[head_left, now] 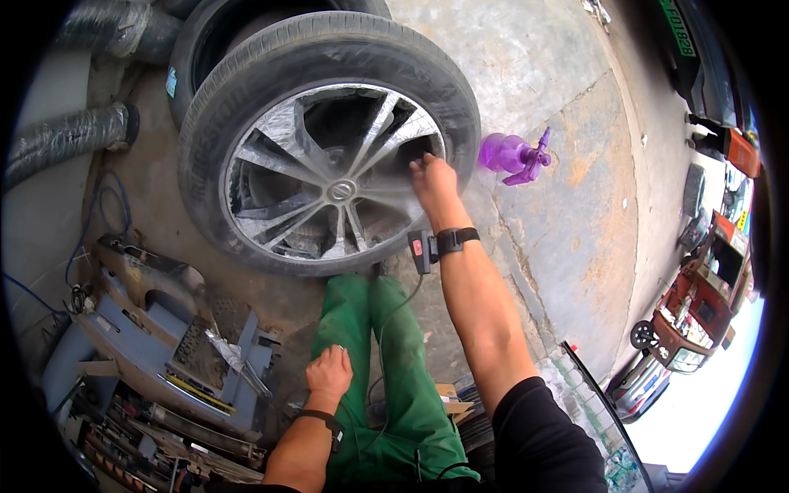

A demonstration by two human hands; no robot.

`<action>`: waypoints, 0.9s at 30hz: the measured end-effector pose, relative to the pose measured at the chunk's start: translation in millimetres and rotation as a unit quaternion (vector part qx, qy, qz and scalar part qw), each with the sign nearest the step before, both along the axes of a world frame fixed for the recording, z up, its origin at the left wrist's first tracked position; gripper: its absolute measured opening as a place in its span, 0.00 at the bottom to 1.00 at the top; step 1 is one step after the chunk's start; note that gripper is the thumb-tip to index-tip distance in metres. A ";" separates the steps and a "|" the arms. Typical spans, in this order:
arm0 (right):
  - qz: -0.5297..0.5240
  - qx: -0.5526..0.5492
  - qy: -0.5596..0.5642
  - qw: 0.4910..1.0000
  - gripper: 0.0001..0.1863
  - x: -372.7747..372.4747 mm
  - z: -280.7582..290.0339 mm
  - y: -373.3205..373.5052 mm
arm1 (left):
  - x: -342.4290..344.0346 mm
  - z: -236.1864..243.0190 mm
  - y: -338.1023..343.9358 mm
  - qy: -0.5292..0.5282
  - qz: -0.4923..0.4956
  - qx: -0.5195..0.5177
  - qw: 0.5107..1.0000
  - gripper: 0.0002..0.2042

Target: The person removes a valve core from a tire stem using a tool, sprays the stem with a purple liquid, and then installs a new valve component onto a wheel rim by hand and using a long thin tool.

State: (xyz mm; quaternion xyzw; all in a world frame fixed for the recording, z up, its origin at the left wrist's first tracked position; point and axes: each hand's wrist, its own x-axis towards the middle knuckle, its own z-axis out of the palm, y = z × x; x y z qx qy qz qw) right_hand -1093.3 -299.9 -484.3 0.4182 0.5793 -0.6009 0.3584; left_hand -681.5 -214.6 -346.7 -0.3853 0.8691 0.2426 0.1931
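A large tyre (215,156) on a silver and black alloy rim (371,135) lies in front of me, a round cap (341,191) at its middle. My right hand (433,185) reaches to the rim's right side with its fingers curled together at a spoke. Whatever those fingers may hold is hidden. A whitish haze blurs the spoke between that hand and the cap. My left hand (330,371) rests, loosely closed, on my green-trousered left leg, a ring on one finger. Nothing shows in it.
A purple spray bottle (511,158) is just right of the tyre. Behind lies another tyre (191,62). Wrapped ducts (70,146) and a blue hose (123,209) are at left. A grey machine (136,337) with tools on it sits at lower left. Vehicles (694,308) stand far right.
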 end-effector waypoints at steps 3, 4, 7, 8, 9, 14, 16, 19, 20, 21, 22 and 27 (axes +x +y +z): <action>0.041 -0.027 -0.037 0.998 0.12 -4.9 0.8 4.2 | -1.8 1.5 -0.7 -0.003 0.000 0.004 1.000 0.09; 0.060 -0.026 -0.029 0.997 0.12 -6.2 -0.2 5.8 | -2.4 1.6 -1.3 -0.005 0.001 0.005 1.000 0.09; 0.074 -0.015 -0.008 0.997 0.11 -6.6 0.2 6.6 | -4.0 1.5 -2.9 -0.003 0.003 0.006 1.000 0.09; 0.049 -0.006 -0.003 0.999 0.11 -6.0 3.5 5.0 | -3.9 1.6 -3.2 -0.002 0.004 0.006 1.000 0.09; 0.023 0.003 0.002 1.000 0.10 -4.8 7.4 2.8 | -3.7 1.3 -3.2 -0.001 0.005 0.006 1.000 0.09; 0.027 0.038 0.023 0.999 0.10 2.9 10.8 -4.3 | -3.2 1.2 -3.2 -0.008 0.003 0.013 1.000 0.09; 0.038 0.024 0.000 0.999 0.11 -1.3 7.1 -3.1 | -4.1 1.9 -4.4 -0.021 0.009 0.029 0.999 0.09; 0.077 -0.016 -0.043 0.996 0.10 -11.7 -3.2 8.0 | -5.9 2.8 -5.9 -0.026 0.014 0.037 0.999 0.09; 0.092 -0.024 -0.047 0.994 0.10 -13.2 -3.5 8.7 | -6.2 2.8 -5.9 -0.025 0.016 0.035 0.999 0.09; 0.106 -0.031 -0.052 0.993 0.09 -14.7 -3.8 9.3 | -6.2 2.8 -5.6 -0.023 0.018 0.035 0.999 0.09; 0.094 -0.024 -0.045 0.994 0.09 -14.9 -3.9 9.9 | -5.5 2.5 -6.0 -0.023 0.019 0.037 0.999 0.09; 0.049 0.038 0.000 0.998 0.10 -7.0 7.9 4.5 | -5.3 3.0 -7.2 -0.023 0.019 0.040 0.999 0.09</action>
